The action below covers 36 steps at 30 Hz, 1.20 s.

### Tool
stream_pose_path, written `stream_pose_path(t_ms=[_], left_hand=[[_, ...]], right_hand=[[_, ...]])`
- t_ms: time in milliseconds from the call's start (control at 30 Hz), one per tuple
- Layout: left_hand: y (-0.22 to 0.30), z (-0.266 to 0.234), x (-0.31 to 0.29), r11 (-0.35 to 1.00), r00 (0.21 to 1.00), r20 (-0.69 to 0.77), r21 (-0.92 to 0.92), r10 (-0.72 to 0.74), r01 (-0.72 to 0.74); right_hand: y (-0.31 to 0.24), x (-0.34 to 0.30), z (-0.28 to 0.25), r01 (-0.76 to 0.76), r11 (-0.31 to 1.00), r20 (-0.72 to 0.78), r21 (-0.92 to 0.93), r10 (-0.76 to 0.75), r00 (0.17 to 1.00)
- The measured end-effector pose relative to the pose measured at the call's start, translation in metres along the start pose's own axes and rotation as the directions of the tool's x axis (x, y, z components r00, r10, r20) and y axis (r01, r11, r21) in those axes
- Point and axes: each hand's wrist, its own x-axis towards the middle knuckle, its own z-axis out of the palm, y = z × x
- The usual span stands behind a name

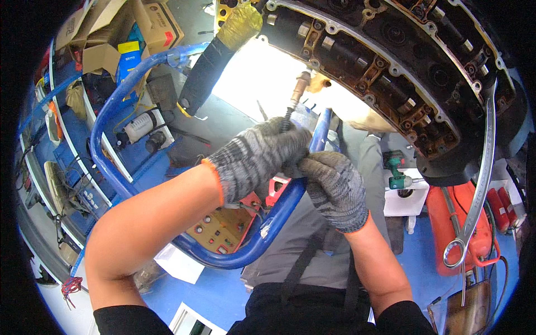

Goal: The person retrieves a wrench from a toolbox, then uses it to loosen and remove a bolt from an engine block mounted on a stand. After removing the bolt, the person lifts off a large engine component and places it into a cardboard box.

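Note:
Both my hands wear grey knit gloves with orange cuffs and meet just below the engine part. My left hand [259, 151] is closed round the black cable of a brownish metal oxygen sensor [300, 88]. The sensor points up, its tip close to the lower edge of the oily cylinder head [385, 84]. My right hand [336, 187] is closed close beside the left one, fingertips pinched together. What lies between those fingers is hidden. A blue tubular frame [251, 251] curves round and behind both hands.
At the right a long combination wrench [477, 206] hangs before a red tank [455, 234]. A green power drill [397, 170] lies on a white box. Cardboard boxes [120, 33] and a shelf with bottles stand at the left. A dark tube with a yellow end [240, 28] is up top.

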Motion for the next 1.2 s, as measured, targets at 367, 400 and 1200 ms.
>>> stream_pose_path(t_ms=[367,400,1200], left_hand=[[0.001,-0.033,-0.104,0.947,0.923,-0.308,0.290,0.231,-0.141],[0.002,-0.032,-0.120,0.992,0.910,-0.410,0.122,0.062,-0.012],[-0.076,-0.016,-0.186,0.729,0.441,-0.872,-0.158,0.214,-0.666]], right_hand=[[0.157,-0.046,-0.045,-0.266,0.489,-0.224,0.831,0.731,0.645],[0.173,-0.054,-0.043,-0.285,0.453,-0.243,0.845,0.800,0.549],[0.231,-0.060,-0.050,-0.117,0.324,-0.143,0.939,0.675,0.724]])
